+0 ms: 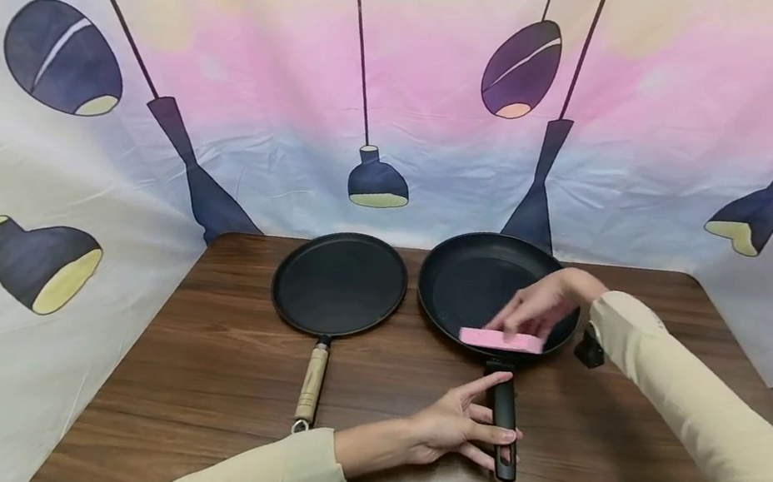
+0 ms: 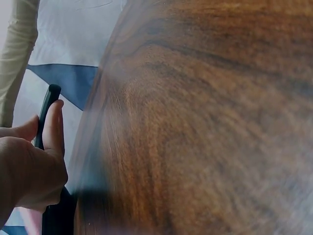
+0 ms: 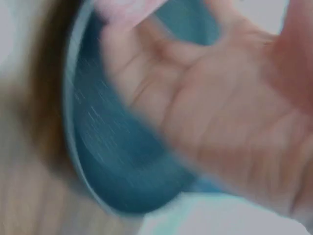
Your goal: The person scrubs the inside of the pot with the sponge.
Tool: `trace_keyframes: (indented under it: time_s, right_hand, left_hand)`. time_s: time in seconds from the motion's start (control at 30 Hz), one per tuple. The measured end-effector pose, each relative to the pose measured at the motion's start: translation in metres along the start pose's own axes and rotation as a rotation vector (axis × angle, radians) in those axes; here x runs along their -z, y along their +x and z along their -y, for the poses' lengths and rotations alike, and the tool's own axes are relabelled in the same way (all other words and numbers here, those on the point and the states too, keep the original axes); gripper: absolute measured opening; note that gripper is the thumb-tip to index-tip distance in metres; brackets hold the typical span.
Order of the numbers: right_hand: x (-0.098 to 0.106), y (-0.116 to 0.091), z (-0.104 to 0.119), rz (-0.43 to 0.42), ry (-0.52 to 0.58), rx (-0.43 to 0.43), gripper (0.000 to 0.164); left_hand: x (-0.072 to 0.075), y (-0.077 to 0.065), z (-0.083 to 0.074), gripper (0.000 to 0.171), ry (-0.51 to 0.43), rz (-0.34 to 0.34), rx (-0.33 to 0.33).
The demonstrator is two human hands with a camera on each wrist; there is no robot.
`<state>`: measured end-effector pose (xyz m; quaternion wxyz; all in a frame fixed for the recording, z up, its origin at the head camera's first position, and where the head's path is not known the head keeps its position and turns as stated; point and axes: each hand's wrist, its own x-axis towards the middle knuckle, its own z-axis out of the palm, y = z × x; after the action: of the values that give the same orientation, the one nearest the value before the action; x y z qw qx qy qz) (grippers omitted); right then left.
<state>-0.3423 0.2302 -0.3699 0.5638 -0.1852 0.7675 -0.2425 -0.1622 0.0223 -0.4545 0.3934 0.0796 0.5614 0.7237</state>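
A deep black frying pan (image 1: 463, 287) stands at the back right of the table, its black handle (image 1: 502, 411) pointing toward me. My left hand (image 1: 443, 429) holds that handle, with fingers on both sides of it. In the left wrist view the handle's end (image 2: 51, 95) sticks up between the thumb and fingers. Over the near inside of the pan, my right hand (image 1: 536, 305) grips a pink sponge (image 1: 501, 341). The right wrist view is blurred; the sponge (image 3: 129, 10) shows there at the fingertips, with the pan's dark inside (image 3: 112, 137) behind the hand.
Left of the frying pan lies a flat black griddle pan (image 1: 340, 284) with a wooden handle (image 1: 311, 385). Both rest on a brown wood-grain table (image 1: 220, 383). A cloth backdrop (image 1: 269, 71) printed with hanging lamps rises right behind the table's far edge.
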Motion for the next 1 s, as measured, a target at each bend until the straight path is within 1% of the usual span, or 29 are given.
trace_keyframes:
  time_s: [0.03,0.07,0.13,0.17,0.2,0.27,0.3,0.33,0.4,0.5,0.57,0.63,0.77,0.83,0.9,0.93,1.0]
  right_hand:
    - [0.000,-0.008,-0.001,-0.008,-0.025,-0.052,0.064]
    - [0.001,-0.017,-0.002,-0.034,-0.045,-0.115,0.062]
    - [0.002,-0.031,-0.004,-0.141,-0.129,-0.228,0.055]
    - [0.003,-0.038,-0.005,-0.200,-0.180,-0.268,0.052]
    - [0.004,-0.043,-0.006,-0.257,-0.263,-0.292,0.051]
    - [0.007,-0.049,-0.008,-0.381,-0.383,-0.327,0.053]
    - [0.009,-0.050,-0.010,-0.444,-0.464,-0.324,0.054]
    - [0.010,-0.049,-0.012,-0.503,-0.514,-0.315,0.054]
    - [0.013,-0.043,-0.017,-0.628,-0.565,-0.287,0.055]
    - [0.019,-0.024,-0.023,-0.818,-0.571,-0.250,0.056]
    - [0.024,-0.006,-0.024,-0.900,-0.570,-0.229,0.059]
    - [0.028,0.014,-0.021,-0.953,-0.556,-0.211,0.061]
    - [0.034,0.048,-0.008,-1.020,-0.449,-0.170,0.064]
    - [0.035,0.061,0.001,-1.057,-0.371,-0.135,0.066]
    - [0.035,0.071,0.008,-1.083,-0.311,-0.099,0.062]
    - [0.035,0.075,0.012,-1.078,-0.299,-0.076,0.062]
    - [0.033,0.080,0.019,-1.040,-0.312,-0.040,0.061]
  left_hand:
    - [0.001,0.000,0.000,0.080,0.000,-0.003,-0.004]
    - [0.001,-0.001,0.000,0.081,0.001,-0.005,-0.006]
    - [0.003,-0.001,0.001,0.081,0.002,-0.007,-0.009]
    - [0.003,-0.001,0.001,0.082,0.000,-0.005,-0.009]
    - [0.003,-0.001,0.001,0.082,-0.004,-0.003,-0.008]
    - [0.003,-0.002,0.001,0.082,-0.011,0.000,-0.007]
    - [0.003,-0.002,0.001,0.082,-0.017,0.001,-0.006]
    - [0.002,-0.002,0.001,0.082,-0.022,0.001,-0.005]
    - [0.001,-0.002,0.001,0.082,-0.026,0.003,-0.007]
    - [0.000,-0.003,0.001,0.082,-0.030,0.001,-0.003]
    - [0.000,-0.004,0.002,0.082,-0.033,-0.006,0.001]
    - [0.000,-0.005,0.002,0.082,-0.036,-0.012,0.005]
    - [0.000,-0.006,0.002,0.081,-0.034,-0.012,0.009]
    - [0.000,-0.006,0.002,0.081,-0.033,-0.002,0.011]
    - [0.000,-0.005,0.002,0.080,-0.031,0.007,0.008]
    - [0.000,-0.004,0.001,0.080,-0.029,0.011,0.006]
    - [0.001,-0.003,0.001,0.080,-0.027,0.014,-0.001]
